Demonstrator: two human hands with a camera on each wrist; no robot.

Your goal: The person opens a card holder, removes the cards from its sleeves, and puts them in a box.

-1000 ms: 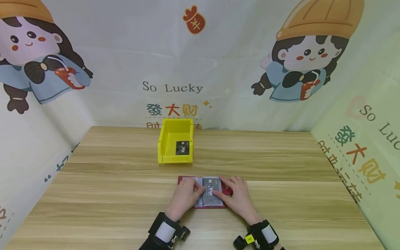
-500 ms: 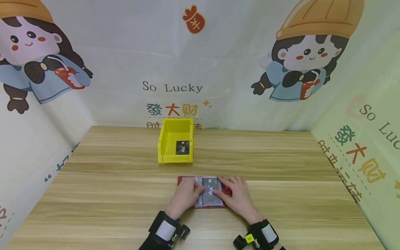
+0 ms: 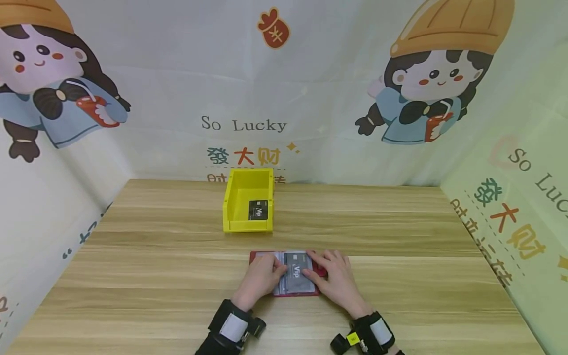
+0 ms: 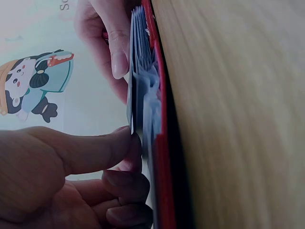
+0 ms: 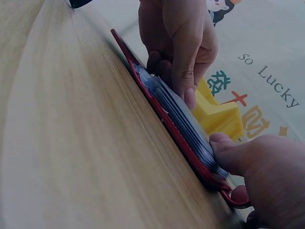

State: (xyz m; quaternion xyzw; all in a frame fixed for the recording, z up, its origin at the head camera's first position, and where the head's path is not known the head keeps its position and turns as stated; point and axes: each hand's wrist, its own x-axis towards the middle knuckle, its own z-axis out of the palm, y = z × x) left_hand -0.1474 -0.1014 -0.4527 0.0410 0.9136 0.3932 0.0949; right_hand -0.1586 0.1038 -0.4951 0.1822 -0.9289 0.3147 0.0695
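Observation:
A red card holder [image 3: 295, 295] lies open on the table, its clear sleeves fanned into a thick stack. On top sits a dark grey VIP card [image 3: 296, 276], seemingly within the uppermost sleeve. My left hand [image 3: 259, 276] is at the inner side; its thumb and index finger pinch the card's edge, seen close up in the left wrist view. My right hand [image 3: 334, 278] grips the holder's right side, thumb on the top sleeve and other fingers around the red strap end [image 5: 237, 204]. Part of the left page is hidden under my left hand.
A yellow bin [image 3: 248, 226] stands behind the holder, near the table's back edge. Another black VIP card [image 3: 258, 210] lies inside it. The wooden table [image 3: 133, 261] meets printed cloth [image 3: 328, 98] at the back and sides.
The card holder and my left hand have shifted very slightly left. Both hands keep nearly the same hold, and the card in the bin stays put.

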